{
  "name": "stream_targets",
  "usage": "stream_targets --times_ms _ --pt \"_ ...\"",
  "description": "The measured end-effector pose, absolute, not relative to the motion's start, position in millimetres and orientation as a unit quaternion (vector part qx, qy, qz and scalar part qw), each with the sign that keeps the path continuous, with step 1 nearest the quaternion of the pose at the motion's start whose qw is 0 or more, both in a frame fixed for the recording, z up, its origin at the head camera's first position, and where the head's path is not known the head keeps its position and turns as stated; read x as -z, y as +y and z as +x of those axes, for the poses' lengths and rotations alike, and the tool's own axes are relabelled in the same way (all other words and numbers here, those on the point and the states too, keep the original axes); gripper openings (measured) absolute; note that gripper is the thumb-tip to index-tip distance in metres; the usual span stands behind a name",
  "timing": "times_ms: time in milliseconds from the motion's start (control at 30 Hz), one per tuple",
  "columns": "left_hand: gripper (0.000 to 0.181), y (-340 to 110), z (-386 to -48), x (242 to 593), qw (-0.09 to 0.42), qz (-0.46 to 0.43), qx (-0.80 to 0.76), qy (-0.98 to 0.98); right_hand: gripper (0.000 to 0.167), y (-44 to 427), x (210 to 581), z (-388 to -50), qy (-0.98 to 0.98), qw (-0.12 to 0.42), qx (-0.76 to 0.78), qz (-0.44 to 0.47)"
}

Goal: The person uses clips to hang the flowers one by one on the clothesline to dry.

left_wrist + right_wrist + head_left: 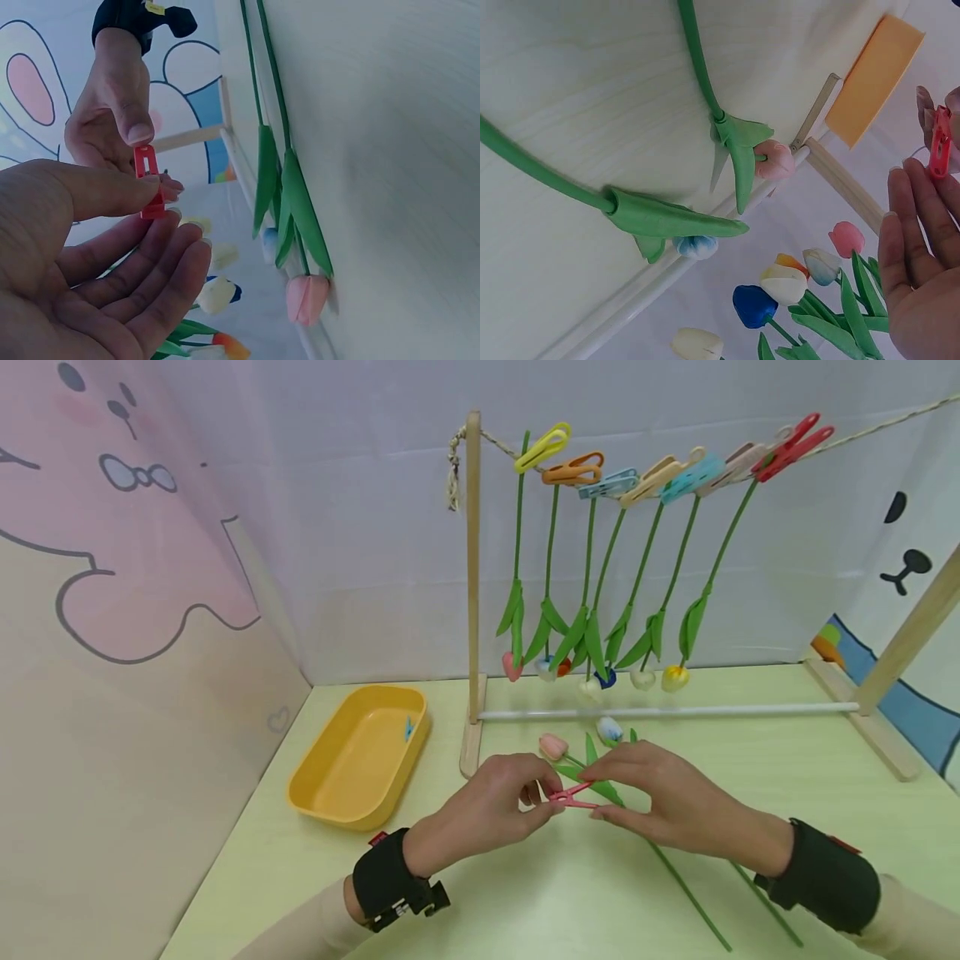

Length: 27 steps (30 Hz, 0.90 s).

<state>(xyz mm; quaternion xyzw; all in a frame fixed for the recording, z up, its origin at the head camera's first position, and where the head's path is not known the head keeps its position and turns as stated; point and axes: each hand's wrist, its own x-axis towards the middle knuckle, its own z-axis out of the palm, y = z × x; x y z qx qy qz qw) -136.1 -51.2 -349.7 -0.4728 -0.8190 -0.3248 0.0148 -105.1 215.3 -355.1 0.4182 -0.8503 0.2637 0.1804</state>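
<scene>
Between both hands, above the table, is a pinkish-red clothespin (573,796). My left hand (495,802) pinches one end between thumb and forefinger, as the left wrist view also shows. At the clothespin's spread ends, my right hand (660,793) holds one arm with the thumb and the other with the fingers. Beneath the hands lie two artificial tulips on the table: a pink tulip (553,746) and a blue-and-white tulip (609,730). Their green stems run toward the front right, partly hidden by the right hand and forearm.
A yellow tray (360,760) at left holds a small blue clothespin (408,728). Behind the hands, a wooden stand (473,568) carries a rope (892,422) where several tulips hang upside down from coloured clothespins. A white rod (675,712) joins the stand's bases.
</scene>
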Motion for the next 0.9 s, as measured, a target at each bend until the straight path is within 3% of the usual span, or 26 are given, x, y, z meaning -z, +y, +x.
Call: stream_targets --times_ms 233,467,667,900 --pt "0.011 -43 -139 359 0.020 -0.468 0.340 -0.815 0.031 222 355 -106 -0.856 0.187 -0.253 0.410" --pt "0.018 -36 -141 370 0.000 -0.447 0.347 -0.825 0.041 244 354 -108 -0.873 0.207 -0.228 0.378" --pt "0.016 -23 -150 383 -0.006 -0.484 0.295 -0.824 0.033 267 357 -109 -0.881 0.226 -0.206 0.361" --pt "0.019 2 -157 395 0.017 -0.523 0.195 -0.829 0.052 287 359 -109 -0.888 0.241 -0.191 0.340"
